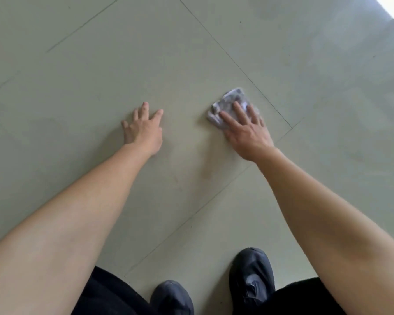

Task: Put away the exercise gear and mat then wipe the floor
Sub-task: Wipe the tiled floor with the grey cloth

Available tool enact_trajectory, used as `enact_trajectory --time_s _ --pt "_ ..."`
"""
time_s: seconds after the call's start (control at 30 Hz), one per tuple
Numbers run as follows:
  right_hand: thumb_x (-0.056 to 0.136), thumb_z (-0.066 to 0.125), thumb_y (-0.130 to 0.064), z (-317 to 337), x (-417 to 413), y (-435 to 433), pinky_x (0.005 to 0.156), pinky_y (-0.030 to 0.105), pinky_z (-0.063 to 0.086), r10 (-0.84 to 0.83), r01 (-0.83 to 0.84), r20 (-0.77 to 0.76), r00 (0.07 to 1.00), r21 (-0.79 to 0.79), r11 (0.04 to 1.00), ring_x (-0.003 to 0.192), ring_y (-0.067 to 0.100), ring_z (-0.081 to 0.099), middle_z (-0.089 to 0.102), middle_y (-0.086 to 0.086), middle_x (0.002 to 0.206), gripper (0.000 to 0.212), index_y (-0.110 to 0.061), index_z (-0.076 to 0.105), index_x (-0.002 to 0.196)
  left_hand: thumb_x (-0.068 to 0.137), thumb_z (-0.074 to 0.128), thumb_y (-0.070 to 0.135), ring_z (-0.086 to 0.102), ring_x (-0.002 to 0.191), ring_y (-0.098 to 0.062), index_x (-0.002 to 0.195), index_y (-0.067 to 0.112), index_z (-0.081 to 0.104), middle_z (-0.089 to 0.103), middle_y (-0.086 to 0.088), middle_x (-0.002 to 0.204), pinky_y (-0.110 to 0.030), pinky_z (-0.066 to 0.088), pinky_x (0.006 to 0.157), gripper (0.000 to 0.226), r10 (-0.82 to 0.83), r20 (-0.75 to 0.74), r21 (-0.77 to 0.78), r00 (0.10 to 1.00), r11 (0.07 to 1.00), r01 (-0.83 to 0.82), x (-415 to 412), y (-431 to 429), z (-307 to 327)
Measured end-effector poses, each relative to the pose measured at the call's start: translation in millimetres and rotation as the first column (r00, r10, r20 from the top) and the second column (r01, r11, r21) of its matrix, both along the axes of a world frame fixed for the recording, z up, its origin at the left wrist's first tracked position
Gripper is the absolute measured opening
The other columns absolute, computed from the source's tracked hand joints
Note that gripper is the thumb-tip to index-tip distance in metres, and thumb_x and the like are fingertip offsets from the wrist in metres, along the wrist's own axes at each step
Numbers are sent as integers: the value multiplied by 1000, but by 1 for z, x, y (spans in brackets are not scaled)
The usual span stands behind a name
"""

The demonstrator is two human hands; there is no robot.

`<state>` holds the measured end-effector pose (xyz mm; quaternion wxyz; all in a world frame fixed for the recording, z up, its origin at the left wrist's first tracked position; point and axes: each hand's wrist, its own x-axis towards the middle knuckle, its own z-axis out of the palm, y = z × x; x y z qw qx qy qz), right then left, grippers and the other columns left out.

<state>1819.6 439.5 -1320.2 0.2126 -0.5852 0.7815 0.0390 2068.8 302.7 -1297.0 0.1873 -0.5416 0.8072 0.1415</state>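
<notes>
Pale tiled floor (146, 64) fills the view, thin dark grout lines (234, 60) crossing it. At one o'clock from centre, the right hand (246, 130) lies flat, fingers straight and spread, pressing a crumpled grey-white cloth (225, 101) onto the tile. Over at ten o'clock, well apart from it, the left hand (143, 130) rests palm-down on bare floor, fingers splayed, holding nothing. Down at six o'clock, two dark shoes (251, 278) stand on the tiles.

Indoor room, large glossy floor tiles (146, 76)
</notes>
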Motion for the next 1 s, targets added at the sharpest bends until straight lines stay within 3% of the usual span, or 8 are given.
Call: enact_trajectory --time_s 0.1,0.23,0.43,0.57,0.67,0.77,0.87,1.0 --pt "104 27 -53 11 -53 -19 125 50 3 -303 302 -11 953 108 947 154 40 -4 -3 3 170 56 -45 13 158 100 48 32 23 146 -32 152 32 31 11 -8 164 -54 30 112 55 28 -27 16 999 999 -28 8 33 2" --pt "105 22 -49 14 -7 3 125 49 0 -318 307 44 947 164 938 152 44 -8 -6 7 169 56 -42 9 159 99 44 19 26 145 -31 150 32 38 15 -7 164 -47 35 111 52 43 -43 84 998 996 -39 26 65 8" --pt "103 41 -34 16 141 104 121 50 -14 146 -160 161 976 79 984 152 44 -13 -1 6 169 61 -42 17 158 96 41 12 26 145 -30 147 31 44 21 -6 163 -42 32 115 54 79 -72 156 994 985 -67 26 58 12" --pt "96 44 -27 2 92 110 123 53 0 386 -396 191 903 20 918 151 45 15 20 11 166 61 -38 32 155 95 43 11 18 148 -32 147 28 45 16 -8 164 -44 27 118 55 120 -74 198 990 975 -104 21 61 3" --pt "100 37 -36 -5 13 85 120 62 19 23 -20 71 997 -43 999 148 51 20 25 18 164 52 -36 35 152 95 43 10 20 147 -30 144 28 49 21 -7 163 -44 30 116 52 140 -93 148 986 981 -125 20 63 -2" --pt "103 27 -45 -5 -60 62 125 50 -2 -396 394 7 918 82 915 153 42 -6 -2 9 169 57 -41 16 158 94 43 10 18 148 -29 145 29 48 20 -8 163 -43 28 117 54 137 -94 133 986 983 -124 24 64 -5" --pt "105 27 -40 -1 -61 57 125 49 -5 -488 489 -33 872 110 866 153 43 -6 -4 15 168 59 -32 13 161 94 42 10 11 150 -28 148 32 41 12 -6 165 -44 25 119 58 96 -45 151 994 985 -88 26 64 -4" --pt "95 34 -28 2 46 86 123 54 -2 -394 392 40 918 46 919 150 52 2 7 22 166 66 -27 22 160 94 45 11 11 150 -29 149 31 39 11 -7 165 -42 24 120 60 79 -17 183 997 980 -75 22 61 4"
